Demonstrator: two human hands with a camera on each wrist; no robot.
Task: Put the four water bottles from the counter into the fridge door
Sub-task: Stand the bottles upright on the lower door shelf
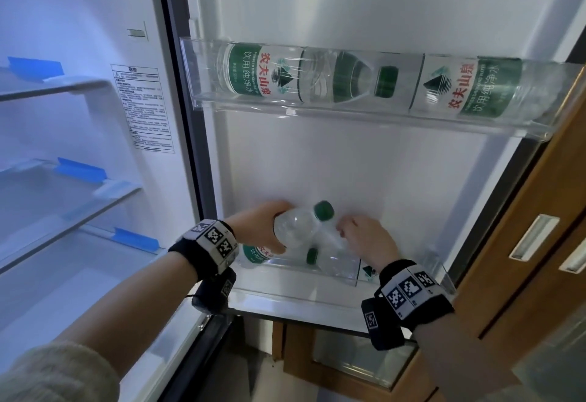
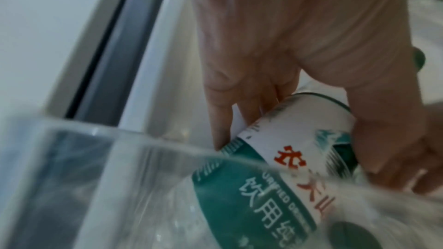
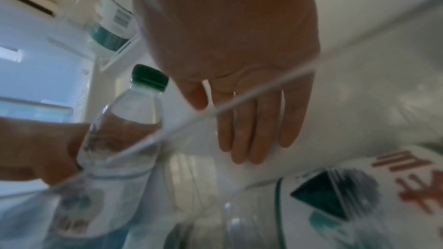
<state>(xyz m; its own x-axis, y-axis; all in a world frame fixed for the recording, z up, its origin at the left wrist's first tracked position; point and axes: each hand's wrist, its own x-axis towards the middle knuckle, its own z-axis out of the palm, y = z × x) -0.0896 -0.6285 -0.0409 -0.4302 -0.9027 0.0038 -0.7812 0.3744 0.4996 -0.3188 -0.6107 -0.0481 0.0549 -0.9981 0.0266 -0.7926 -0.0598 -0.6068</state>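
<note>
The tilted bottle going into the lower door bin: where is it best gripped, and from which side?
Grip the tilted bottle round its upper body, above the label, coming from the left, as the left hand does: its base already sits inside the lower bin.

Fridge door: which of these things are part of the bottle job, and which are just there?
Part of the job:
- held bottle in left hand
- right hand, on lying bottle
- two bottles in upper bin
- lower bin

Just there:
- shelves
- warning label
- wooden cabinet
</note>
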